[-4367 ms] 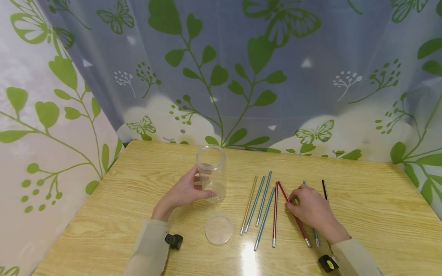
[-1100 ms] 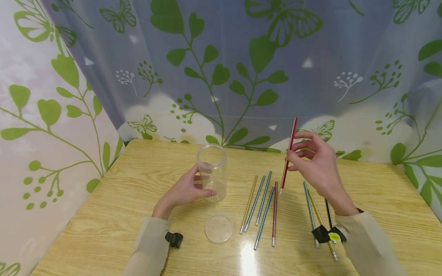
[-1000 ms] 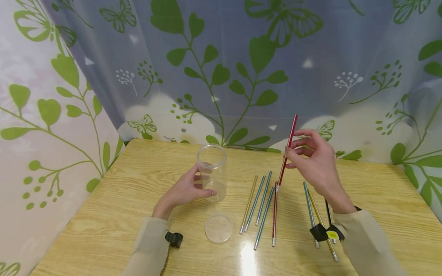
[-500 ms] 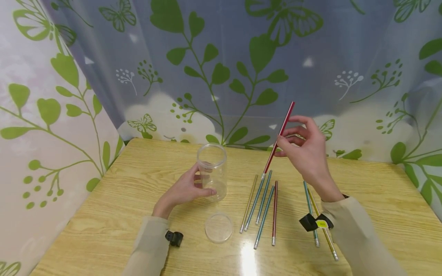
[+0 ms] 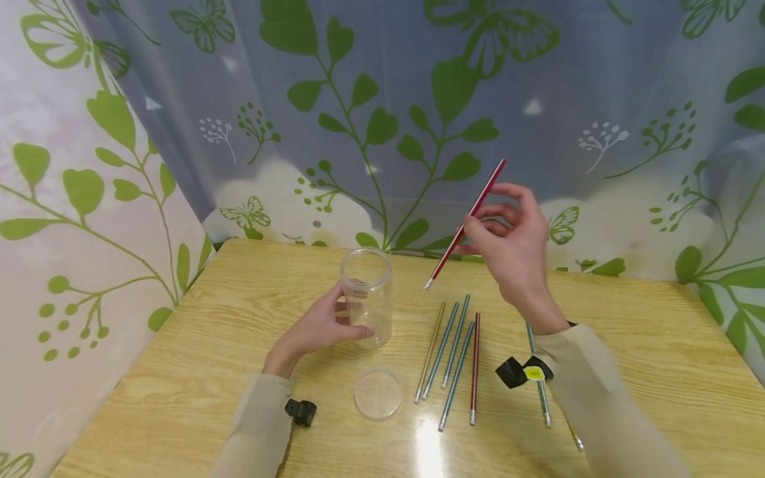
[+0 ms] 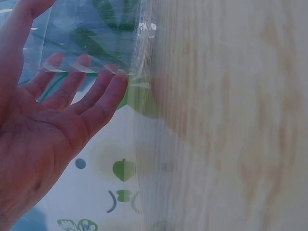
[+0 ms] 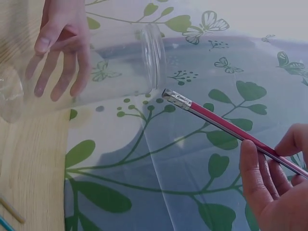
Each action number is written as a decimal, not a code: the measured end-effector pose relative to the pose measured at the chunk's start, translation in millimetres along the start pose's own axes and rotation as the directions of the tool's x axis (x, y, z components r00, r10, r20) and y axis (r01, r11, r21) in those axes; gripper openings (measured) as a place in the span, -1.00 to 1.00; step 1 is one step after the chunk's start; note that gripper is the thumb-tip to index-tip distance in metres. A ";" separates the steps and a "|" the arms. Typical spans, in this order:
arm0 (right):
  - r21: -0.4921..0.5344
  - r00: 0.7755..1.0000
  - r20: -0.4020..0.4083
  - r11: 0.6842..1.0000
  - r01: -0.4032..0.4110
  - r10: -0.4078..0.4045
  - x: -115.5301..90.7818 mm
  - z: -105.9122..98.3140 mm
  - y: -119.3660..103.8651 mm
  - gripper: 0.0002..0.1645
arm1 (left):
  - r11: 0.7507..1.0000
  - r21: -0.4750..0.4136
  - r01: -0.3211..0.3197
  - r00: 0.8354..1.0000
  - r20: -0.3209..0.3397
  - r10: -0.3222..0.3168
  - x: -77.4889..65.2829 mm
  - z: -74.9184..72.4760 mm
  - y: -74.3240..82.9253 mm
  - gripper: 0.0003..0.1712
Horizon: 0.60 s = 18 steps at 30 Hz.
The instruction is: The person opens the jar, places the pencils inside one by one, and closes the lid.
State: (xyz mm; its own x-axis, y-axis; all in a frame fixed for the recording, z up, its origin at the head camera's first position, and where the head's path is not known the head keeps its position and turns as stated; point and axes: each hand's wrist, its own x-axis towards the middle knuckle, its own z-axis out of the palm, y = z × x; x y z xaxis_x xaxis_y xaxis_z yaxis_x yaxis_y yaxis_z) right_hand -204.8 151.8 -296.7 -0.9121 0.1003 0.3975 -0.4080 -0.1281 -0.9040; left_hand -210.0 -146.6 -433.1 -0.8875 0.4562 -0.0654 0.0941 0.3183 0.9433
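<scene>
My left hand [image 5: 323, 325] grips a clear plastic jar [image 5: 376, 302] low on its side; the jar stands upright, its mouth uncovered. In the left wrist view the fingers [image 6: 103, 91] curl around the see-through wall. My right hand [image 5: 508, 245] pinches a red pencil [image 5: 448, 255] between thumb and fingers, raised above the table and tilted, with its metal eraser end pointing down-left toward the jar. In the right wrist view that eraser end [image 7: 177, 98] is close to the jar's rim [image 7: 154, 57]. A clear round lid [image 5: 378, 394] lies in front of the jar.
On the wooden table [image 5: 197, 345] lie several pencils: a gold one [image 5: 430, 352], blue ones [image 5: 457, 342] and a dark red one [image 5: 475, 368]. Further right, a blue pencil [image 5: 542, 401] and a yellow pencil [image 5: 576, 436] are partly under the right sleeve. A patterned curtain [image 5: 382, 133] hangs behind.
The right hand picked the red pencil up from the table, raised it, then moved left toward the jar, tilting it further. The left hand and jar have stayed in place.
</scene>
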 end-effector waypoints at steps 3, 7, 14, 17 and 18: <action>0.018 1.000 -0.014 1.000 0.002 -0.001 1.9 7.2 -1.8 -0.42 | 1.000 0.001 0.005 1.000 0.000 -0.005 0.2 -0.1 0.2 -0.03; 0.041 1.000 -0.008 0.999 0.023 -0.023 3.2 17.4 -2.7 -0.42 | 1.000 0.003 0.009 1.000 -0.002 -0.009 0.4 -0.6 0.4 -0.04; 0.081 0.998 0.012 0.995 0.056 -0.057 3.2 33.1 -1.6 -0.40 | 1.000 -0.008 -0.008 1.000 0.010 0.009 0.3 -0.6 0.7 -0.04; 0.098 0.997 0.008 0.992 0.075 -0.076 3.3 39.3 -0.9 -0.38 | 1.000 -0.003 -0.013 1.000 0.008 0.013 0.2 -0.2 1.0 -0.04; 0.101 0.996 0.007 0.991 0.083 -0.084 3.2 41.3 -0.7 -0.37 | 1.000 0.000 -0.013 1.000 0.006 0.013 0.1 -0.1 1.1 -0.04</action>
State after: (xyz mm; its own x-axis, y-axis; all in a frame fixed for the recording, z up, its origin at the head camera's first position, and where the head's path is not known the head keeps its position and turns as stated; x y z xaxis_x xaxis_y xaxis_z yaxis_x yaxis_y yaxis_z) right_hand -209.0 111.5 -288.2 -0.8751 0.1040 0.4727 -0.4838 -0.2188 -0.8474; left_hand -210.0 -146.3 -432.0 -0.8837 0.4648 -0.0550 0.1054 0.3122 0.9442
